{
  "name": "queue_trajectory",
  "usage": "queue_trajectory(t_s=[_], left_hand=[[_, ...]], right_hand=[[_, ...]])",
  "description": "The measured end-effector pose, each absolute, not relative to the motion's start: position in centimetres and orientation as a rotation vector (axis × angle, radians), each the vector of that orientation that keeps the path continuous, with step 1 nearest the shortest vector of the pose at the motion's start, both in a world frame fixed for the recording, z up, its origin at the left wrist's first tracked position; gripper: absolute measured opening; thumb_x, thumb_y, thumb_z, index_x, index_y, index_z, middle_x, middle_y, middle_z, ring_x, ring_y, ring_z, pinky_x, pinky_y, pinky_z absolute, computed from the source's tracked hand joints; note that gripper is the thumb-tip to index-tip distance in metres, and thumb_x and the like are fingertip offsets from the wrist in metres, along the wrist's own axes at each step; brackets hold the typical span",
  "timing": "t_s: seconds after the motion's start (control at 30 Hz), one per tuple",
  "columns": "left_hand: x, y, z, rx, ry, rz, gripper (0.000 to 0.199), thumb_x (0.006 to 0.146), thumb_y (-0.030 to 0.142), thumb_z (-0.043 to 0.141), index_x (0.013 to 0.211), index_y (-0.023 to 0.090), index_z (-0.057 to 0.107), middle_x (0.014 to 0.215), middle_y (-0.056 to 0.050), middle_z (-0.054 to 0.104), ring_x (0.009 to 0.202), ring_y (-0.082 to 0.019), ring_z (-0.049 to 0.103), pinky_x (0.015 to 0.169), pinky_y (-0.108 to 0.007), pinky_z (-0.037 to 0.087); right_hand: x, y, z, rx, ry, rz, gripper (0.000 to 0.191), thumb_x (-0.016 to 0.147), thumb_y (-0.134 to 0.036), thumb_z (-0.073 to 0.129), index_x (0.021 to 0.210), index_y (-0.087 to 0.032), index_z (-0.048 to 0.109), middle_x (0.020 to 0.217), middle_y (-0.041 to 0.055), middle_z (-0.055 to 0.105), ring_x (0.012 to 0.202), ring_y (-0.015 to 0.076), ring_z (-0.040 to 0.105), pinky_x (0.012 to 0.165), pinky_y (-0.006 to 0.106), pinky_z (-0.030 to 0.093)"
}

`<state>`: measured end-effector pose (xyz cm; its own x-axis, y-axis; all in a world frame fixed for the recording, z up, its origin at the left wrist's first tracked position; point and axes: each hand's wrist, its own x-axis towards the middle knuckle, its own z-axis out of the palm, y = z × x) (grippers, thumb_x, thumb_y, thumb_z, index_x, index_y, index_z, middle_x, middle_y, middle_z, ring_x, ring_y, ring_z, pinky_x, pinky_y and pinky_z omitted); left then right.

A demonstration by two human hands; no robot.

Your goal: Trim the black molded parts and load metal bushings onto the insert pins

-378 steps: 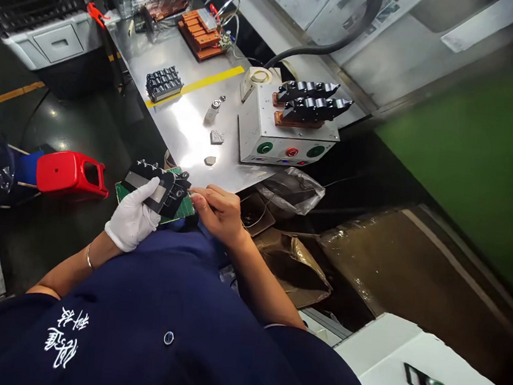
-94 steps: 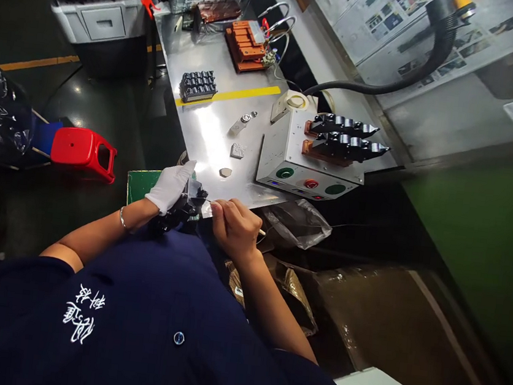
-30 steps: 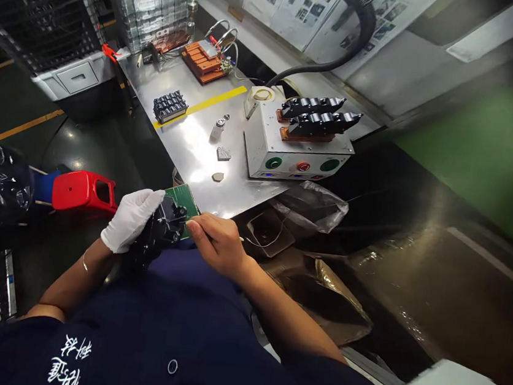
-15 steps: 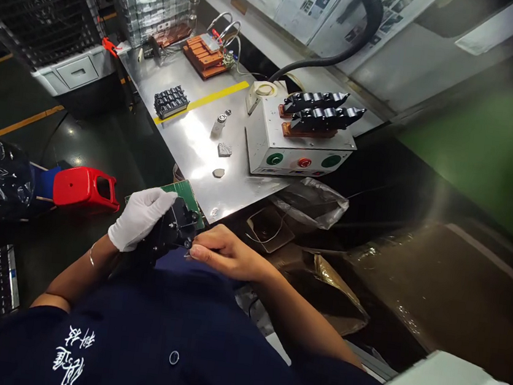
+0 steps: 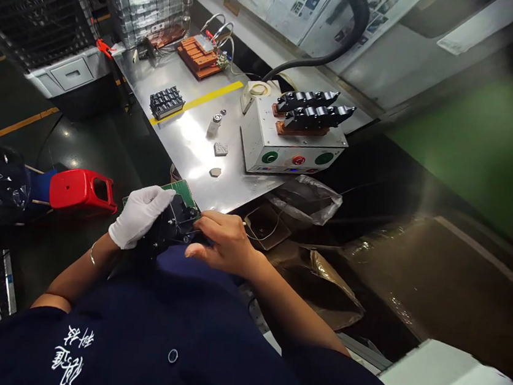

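Clasping a black blocky plastic part point(image 5: 167, 233), the gloved left hand point(image 5: 139, 215) may slip if the loosely curled right hand point(image 5: 228, 242), its hold unclear, pushes.

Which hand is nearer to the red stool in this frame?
Left. The gloved left hand grips the black part on the side toward the red stool; the bare right hand is at the part's opposite side, farther from the stool.

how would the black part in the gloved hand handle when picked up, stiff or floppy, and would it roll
The black part is probably stiff, since its edges look straight in the gloved left hand. Its angular shape makes rolling unlikely. Its small projections might catch.
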<state>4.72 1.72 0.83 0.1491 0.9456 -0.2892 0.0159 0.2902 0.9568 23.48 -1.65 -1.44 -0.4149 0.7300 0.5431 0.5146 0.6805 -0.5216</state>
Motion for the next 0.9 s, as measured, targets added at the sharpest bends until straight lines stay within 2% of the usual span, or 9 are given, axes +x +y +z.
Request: queue_trajectory(t_s=[0.23, 0.43, 0.63, 0.77, 0.83, 0.9], left_hand=[[4.7, 1.7, 1.1, 1.129, 1.218, 0.854, 0.050, 0.070, 0.061, 0.070, 0.058, 0.015, 0.054, 0.055, 0.005, 0.046, 0.053, -0.007, 0.038, 0.047, -0.019, 0.033], [4.7, 1.8, 0.7, 1.150, 1.237, 0.882, 0.052, 0.070, 0.062, 0.069, 0.057, 0.015, 0.053, 0.055, 0.005, 0.044, 0.054, -0.007, 0.036, 0.048, -0.020, 0.032], [4.1, 2.3, 0.4, 1.097, 1.196, 0.944, 0.050, 0.070, 0.059, 0.072, 0.056, 0.015, 0.053, 0.054, 0.005, 0.046, 0.053, -0.006, 0.039, 0.049, -0.019, 0.033], [2.9, 3.0, 0.6, 0.999, 0.975, 0.739, 0.041, 0.060, 0.051, 0.083, 0.068, 0.013, 0.069, 0.068, -0.002, 0.066, 0.063, -0.012, 0.059, 0.059, -0.023, 0.046], [2.7, 3.0, 0.7, 0.953, 0.905, 0.689, 0.042, 0.056, 0.047, 0.086, 0.078, 0.013, 0.075, 0.079, -0.007, 0.072, 0.074, -0.018, 0.066, 0.069, -0.028, 0.052], [3.1, 2.6, 0.5, 0.928, 0.973, 0.816, 0.041, 0.060, 0.046, 0.084, 0.086, 0.015, 0.077, 0.086, -0.007, 0.075, 0.080, -0.019, 0.068, 0.077, -0.030, 0.054]], right_hand=[[23.6, -1.1, -1.5, -0.927, -2.162, 0.424, 0.062, 0.091, -0.068, 0.037, 0.055, -0.017, 0.040, 0.055, -0.0026, 0.038, 0.051, 0.0078, 0.033, 0.049, 0.024, 0.021], [23.6, -0.9, -1.5, -0.837, -2.176, 0.490, 0.058, 0.095, -0.057, 0.042, 0.053, -0.018, 0.034, 0.051, -0.0040, 0.035, 0.048, 0.0069, 0.032, 0.049, 0.024, 0.022], [23.8, -0.3, -1.7, -0.925, -2.159, 0.526, 0.058, 0.090, -0.064, 0.046, 0.054, -0.018, 0.040, 0.054, -0.0027, 0.041, 0.050, 0.0075, 0.036, 0.048, 0.024, 0.024], [23.6, 0.3, -2.2, -0.962, -2.074, 0.612, 0.056, 0.091, -0.059, 0.049, 0.052, -0.019, 0.042, 0.052, -0.0027, 0.042, 0.049, 0.0080, 0.037, 0.049, 0.025, 0.027], [23.4, 0.5, -2.3, -1.104, -1.890, 0.584, 0.049, 0.093, -0.056, 0.047, 0.062, -0.018, 0.053, 0.057, -0.0008, 0.049, 0.053, 0.0100, 0.044, 0.053, 0.025, 0.034], [23.1, 0.7, -2.3, -1.251, -1.671, 0.570, 0.043, 0.097, -0.051, 0.040, 0.082, -0.018, 0.062, 0.070, 0.0027, 0.058, 0.063, 0.0127, 0.053, 0.062, 0.026, 0.042]])
